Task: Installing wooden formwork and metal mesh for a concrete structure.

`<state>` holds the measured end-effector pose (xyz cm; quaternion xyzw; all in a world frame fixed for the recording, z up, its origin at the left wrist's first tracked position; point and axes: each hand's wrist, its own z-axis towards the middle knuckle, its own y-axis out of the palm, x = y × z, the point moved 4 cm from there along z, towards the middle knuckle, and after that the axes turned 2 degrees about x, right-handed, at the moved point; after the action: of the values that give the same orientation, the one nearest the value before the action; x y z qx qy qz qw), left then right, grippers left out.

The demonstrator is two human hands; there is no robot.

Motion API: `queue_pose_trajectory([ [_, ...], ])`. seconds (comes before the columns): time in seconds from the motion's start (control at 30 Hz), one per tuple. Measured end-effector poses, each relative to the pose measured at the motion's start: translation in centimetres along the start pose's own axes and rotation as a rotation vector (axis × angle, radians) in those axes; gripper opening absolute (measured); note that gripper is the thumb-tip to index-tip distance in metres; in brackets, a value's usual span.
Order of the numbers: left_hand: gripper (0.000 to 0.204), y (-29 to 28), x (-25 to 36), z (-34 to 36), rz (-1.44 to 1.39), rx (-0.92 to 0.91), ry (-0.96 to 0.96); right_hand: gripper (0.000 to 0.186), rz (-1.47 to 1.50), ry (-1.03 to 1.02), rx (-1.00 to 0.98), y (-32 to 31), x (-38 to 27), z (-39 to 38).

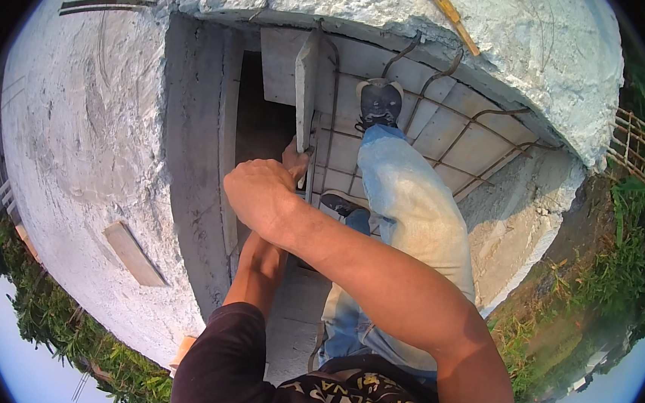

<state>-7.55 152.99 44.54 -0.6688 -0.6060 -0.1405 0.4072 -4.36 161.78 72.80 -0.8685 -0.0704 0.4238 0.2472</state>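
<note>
My right arm crosses over my left. My right hand (pixel 257 190) is closed in a fist, and whatever it grips is hidden beneath it. Partly covered by it, my left hand (pixel 294 160) closes on the lower end of a narrow grey board (pixel 305 86) that stands on edge. The board rises beside a dark opening (pixel 263 132) in the panelled bottom of the recess. A wider grey panel (pixel 280 65) lies behind the board.
Bent rebar (pixel 421 99) forms a grid over the panels at the right, where my shoes (pixel 381 104) stand. Rough concrete (pixel 101 131) surrounds the recess. A loose wood strip (pixel 134 253) lies at left, a yellowish stick (pixel 449 16) at the top. Greenery slopes away at right.
</note>
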Motion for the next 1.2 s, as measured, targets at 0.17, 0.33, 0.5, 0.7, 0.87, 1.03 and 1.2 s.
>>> queue_pose_trajectory([
  [0.17, 0.044, -1.3, -3.2, 0.4, 0.382, 0.091, 0.040, 0.013, -0.054, 0.016, -0.011, -0.4, 0.9, -0.5],
  [0.33, 0.043, -0.3, -3.3, 0.7, 0.276, 0.087, 0.025, 0.013, -0.077, 0.070, -0.097, 0.1, 2.8, -1.8],
  [0.5, 0.042, -0.6, -1.7, 0.0, 0.160, 0.107, 0.017, 0.014, -0.049, 0.038, -0.025, 0.5, 3.5, -2.0],
  [0.7, 0.042, -1.4, -0.3, 0.1, 0.036, 0.094, 0.018, 0.015, -0.095, 0.029, 0.027, 1.8, 2.5, -2.4],
  [0.87, 0.041, -1.6, 0.1, 0.0, -0.017, 0.073, 0.011, 0.013, -0.075, 0.017, 0.024, 2.6, 1.9, -2.3],
  [1.03, 0.039, -1.3, 0.0, -1.4, -0.041, 0.025, 0.011, 0.016, -0.062, 0.032, -0.001, 2.0, 1.4, -2.2],
  [1.2, 0.037, -0.2, 0.9, -1.5, -0.058, -0.031, 0.011, 0.015, -0.032, 0.043, 0.009, 1.4, 1.4, -1.7],
])
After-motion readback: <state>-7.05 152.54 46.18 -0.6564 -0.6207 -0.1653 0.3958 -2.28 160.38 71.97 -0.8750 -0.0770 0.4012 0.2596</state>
